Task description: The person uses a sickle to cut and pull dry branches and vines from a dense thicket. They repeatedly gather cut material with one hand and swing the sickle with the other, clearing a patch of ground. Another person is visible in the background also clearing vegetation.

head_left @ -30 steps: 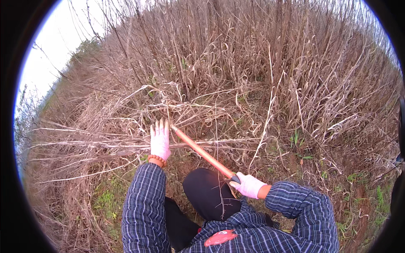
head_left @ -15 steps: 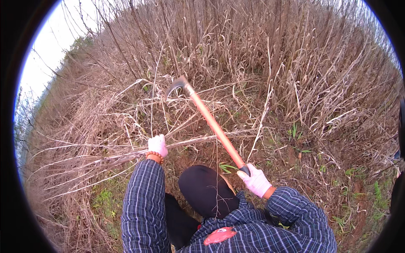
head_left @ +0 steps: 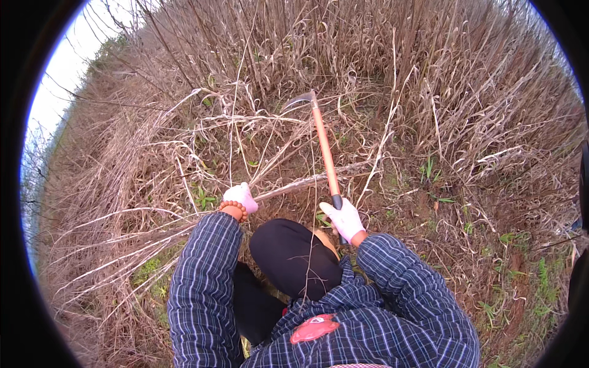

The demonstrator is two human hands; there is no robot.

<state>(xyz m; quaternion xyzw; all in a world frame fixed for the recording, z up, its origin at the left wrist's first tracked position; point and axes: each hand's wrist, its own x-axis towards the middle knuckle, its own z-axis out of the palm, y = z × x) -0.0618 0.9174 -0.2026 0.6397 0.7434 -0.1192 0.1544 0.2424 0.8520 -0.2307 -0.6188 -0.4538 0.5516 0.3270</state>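
In a pale pink glove, my left hand (head_left: 241, 197) is closed round a bundle of dry stalks (head_left: 288, 187) left of my knee. The stalks fan out to the left past my wrist, which wears a string of brown beads (head_left: 235, 207). My right hand (head_left: 345, 219), also gloved, grips the black handle end of a sickle (head_left: 326, 145) with a long orange shaft. Its curved blade (head_left: 299, 100) points left, beyond the bundle and near the dry grass. The blade is apart from the stalks in my left hand.
Tall dry grass and thin stems (head_left: 343, 49) stand across the far side. Flattened dry stalks (head_left: 123, 184) lie to the left. My bent knee (head_left: 294, 257) is between my arms. A thin twig (head_left: 308, 270) crosses before it. Small green plants (head_left: 543, 282) grow at the right.
The sickle's head has swung right and away from me, its shaft now more upright. My right hand has moved left and farther out. My left hand, holding the stalks, has shifted slightly right and outward.
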